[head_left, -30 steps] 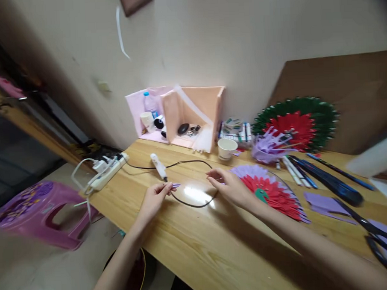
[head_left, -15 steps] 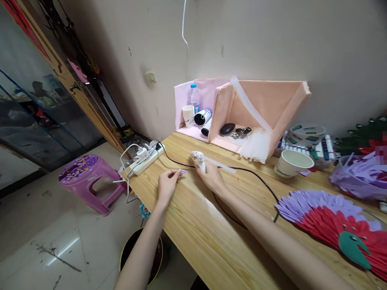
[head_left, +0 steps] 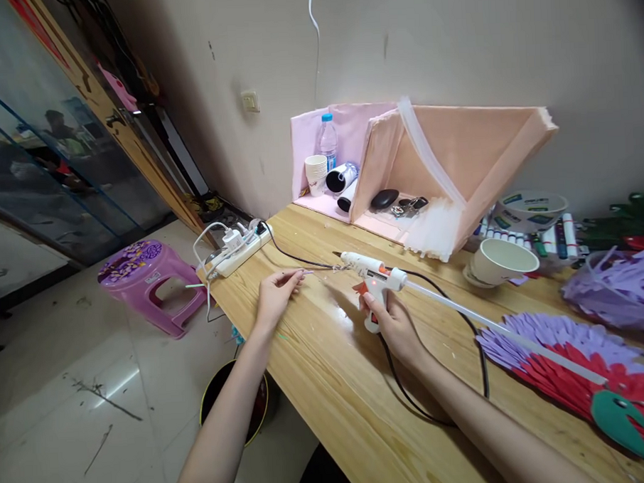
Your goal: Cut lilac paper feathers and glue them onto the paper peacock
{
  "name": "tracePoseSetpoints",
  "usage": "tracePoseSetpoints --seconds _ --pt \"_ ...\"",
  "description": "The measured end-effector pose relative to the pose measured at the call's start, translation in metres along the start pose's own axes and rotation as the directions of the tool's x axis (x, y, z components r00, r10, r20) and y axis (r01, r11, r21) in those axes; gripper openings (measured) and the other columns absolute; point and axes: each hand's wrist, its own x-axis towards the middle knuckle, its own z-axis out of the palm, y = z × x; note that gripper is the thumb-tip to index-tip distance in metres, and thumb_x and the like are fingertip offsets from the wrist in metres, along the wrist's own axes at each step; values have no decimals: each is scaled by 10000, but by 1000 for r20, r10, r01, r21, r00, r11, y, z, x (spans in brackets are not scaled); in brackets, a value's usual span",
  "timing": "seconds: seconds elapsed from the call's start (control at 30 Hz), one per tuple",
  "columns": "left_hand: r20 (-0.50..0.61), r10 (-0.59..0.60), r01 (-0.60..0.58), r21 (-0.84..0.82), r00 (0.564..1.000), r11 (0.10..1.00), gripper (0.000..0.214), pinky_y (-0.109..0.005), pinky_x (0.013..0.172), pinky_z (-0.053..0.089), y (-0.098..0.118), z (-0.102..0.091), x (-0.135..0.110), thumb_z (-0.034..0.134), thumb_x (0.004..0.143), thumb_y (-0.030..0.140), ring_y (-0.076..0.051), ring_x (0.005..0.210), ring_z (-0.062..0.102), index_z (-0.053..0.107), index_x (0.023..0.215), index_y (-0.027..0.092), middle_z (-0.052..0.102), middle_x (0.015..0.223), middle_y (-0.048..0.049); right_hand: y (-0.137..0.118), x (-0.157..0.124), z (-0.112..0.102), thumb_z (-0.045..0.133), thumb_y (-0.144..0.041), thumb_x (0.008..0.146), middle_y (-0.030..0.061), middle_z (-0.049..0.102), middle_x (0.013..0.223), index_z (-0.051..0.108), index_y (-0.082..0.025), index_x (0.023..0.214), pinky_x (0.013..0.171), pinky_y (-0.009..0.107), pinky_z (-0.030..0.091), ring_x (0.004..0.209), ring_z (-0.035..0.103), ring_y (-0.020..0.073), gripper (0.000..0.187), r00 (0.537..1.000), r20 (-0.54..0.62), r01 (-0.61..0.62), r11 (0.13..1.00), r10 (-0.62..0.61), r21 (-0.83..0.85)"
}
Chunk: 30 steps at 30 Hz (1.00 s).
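We grip the white glue gun (head_left: 376,285) with our right hand (head_left: 398,329), and at its left, above the counter (head_left: 333,390), our left hand (head_left: 274,297) pinches a small purple piece (head_left: 308,272).

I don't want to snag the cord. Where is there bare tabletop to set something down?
Widest: bare table between the left hand, the near edge and the looped cord. Narrower: the strip between the pink box and the cord running to the power strip. Crowded: the right side, with paper cup, markers and paper peacock.
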Motion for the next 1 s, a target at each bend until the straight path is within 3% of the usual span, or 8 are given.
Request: tracePoseSetpoints --seconds 0.3,0.57,1.0 --pt "39 121 -125 104 992 987 223 -302 778 504 2 3 -6 658 693 308 -193 815 653 716 835 146 714 875 -82 -1 -3 0 444 -466 837 9 553 686 566 -164 858 552 236 418 590 516 132 326 994 102 -45 999 48 -26" --pt "35 121 -124 112 992 986 231 -316 790 513 0 3 -7 645 706 281 -199 823 661 705 879 142 713 907 -89 -11 -5 2 435 -425 830 -5 531 602 519 -176 684 569 248 414 562 503 136 300 978 203 -18 990 47 -142" --pt "27 70 -72 83 997 994 287 -314 767 524 -2 3 -6 700 652 301 -198 807 662 694 889 140 707 921 -96 -4 -5 2 423 -423 844 9 544 654 555 -152 842 574 246 424 591 510 135 301 974 215 -53 996 69 -77"
